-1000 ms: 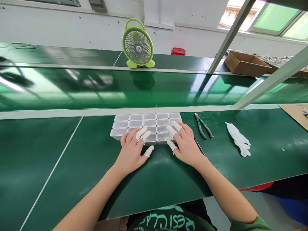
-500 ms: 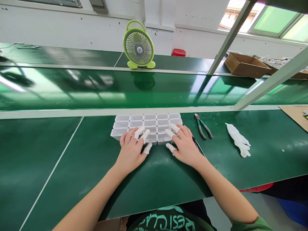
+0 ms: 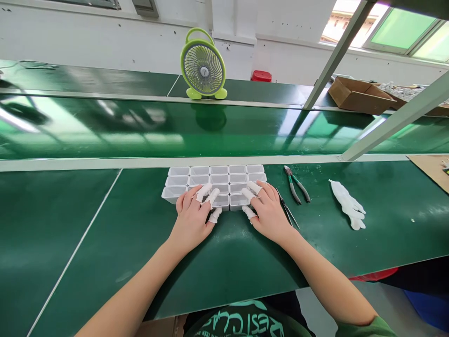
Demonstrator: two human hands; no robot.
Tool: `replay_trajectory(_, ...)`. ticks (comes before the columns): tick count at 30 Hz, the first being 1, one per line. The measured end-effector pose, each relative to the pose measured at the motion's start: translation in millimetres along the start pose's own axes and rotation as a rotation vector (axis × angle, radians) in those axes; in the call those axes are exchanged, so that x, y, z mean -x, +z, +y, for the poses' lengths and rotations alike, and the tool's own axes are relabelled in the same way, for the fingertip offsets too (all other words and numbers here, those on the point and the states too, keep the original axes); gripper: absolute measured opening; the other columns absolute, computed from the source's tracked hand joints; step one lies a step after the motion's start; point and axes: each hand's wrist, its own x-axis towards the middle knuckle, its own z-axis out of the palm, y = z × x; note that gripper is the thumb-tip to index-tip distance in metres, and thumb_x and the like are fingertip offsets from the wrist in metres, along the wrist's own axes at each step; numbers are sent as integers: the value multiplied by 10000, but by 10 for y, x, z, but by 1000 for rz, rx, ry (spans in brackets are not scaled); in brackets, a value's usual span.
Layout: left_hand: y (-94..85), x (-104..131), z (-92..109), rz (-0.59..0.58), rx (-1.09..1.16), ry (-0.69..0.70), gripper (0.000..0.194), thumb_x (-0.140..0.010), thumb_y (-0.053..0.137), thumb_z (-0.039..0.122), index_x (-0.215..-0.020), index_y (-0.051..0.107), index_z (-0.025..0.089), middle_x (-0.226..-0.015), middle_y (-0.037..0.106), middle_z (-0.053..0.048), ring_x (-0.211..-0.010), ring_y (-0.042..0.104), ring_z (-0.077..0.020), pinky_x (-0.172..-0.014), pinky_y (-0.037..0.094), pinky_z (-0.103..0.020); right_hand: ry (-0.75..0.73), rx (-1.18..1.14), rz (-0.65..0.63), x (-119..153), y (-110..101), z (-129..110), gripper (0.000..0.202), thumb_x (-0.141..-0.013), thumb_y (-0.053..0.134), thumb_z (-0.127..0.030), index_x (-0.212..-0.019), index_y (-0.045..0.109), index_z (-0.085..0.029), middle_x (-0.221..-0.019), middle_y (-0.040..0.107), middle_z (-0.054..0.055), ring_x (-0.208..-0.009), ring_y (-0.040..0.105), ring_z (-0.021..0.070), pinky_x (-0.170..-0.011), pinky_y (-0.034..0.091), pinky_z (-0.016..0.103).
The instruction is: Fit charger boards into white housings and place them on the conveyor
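Observation:
A block of small white open-topped bins (image 3: 219,179) in rows stands on the green table. My left hand (image 3: 193,213) rests over the front bins left of the middle, fingers apart, with white covers on the thumb and two fingers. Over the front right bins lies my right hand (image 3: 267,208), also spread and with white covers on thumb and two fingers. Neither hand holds anything that shows. Black tweezers (image 3: 289,211) lie just right of my right hand, partly hidden by it. Green-handled pliers (image 3: 297,185) are farther right, beside a white glove (image 3: 348,204).
Behind the green table (image 3: 382,234) runs a pale rail (image 3: 140,163) and a shiny green surface. A green fan (image 3: 204,68) stands on the back shelf, with a cardboard box (image 3: 359,95) at its right. A slanted metal post (image 3: 393,119) crosses the right side.
Both hands keep nearly the same place on the bins. More of the tweezers shows beside my right hand, their upper end now lying slightly farther left.

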Motion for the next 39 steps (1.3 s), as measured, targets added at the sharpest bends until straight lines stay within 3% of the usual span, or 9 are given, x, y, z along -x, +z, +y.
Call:
replay_trajectory(12, 10, 9, -1, -7, 34, -20, 298, -948, 553, 223, -1233, 608, 154, -1255, 618, -209, -1300, 494, -388, -1022, 369, -531, 73, -30, -63, -7, -9, -36, 296, -883, 559, -160, -1157, 664, -198, -1295, 627, 157, -1378, 441, 356, -1117, 393, 581)
replay_trajectory(22, -13, -4, 36, -26, 64, -35, 311, -961, 544, 243, -1255, 603, 160, -1329, 581, -212, -1313, 479, -374, -1038, 354, -528, 137, -71, 37, -43, -177, 110, 392, -951, 525, -286, -1313, 550, -139, -1279, 640, 183, -1292, 510, 359, -1071, 417, 577)
replay_trajectory(27, -47, 5, 69, -91, 98, 43, 221, -963, 533, 253, -1118, 680, 193, -1342, 584, -197, -1354, 451, -368, -1054, 353, -529, 155, -78, -46, -52, -286, 214, 274, -920, 618, -348, -1152, 632, -202, -1068, 707, 114, -1136, 600, 318, -1091, 394, 576)
replay_trajectory(31, -79, -2, 73, -142, 110, 63, 271, -966, 523, 258, -1179, 679, 202, -1390, 551, -210, -1363, 440, -371, -1063, 355, -546, 128, -73, -138, -43, -317, 245, 237, -906, 656, -398, -1056, 660, -215, -978, 703, 93, -1079, 605, 305, -1111, 374, 589)
replay_trajectory(39, -98, -17, 66, -182, 139, 62, 370, -972, 509, 268, -1320, 623, 214, -1479, 477, -217, -1379, 424, -387, -1072, 353, -574, 105, -47, -196, -24, -303, 264, 202, -848, 595, -183, -1036, 657, -225, -964, 668, 97, -1114, 563, 315, -1110, 371, 603)
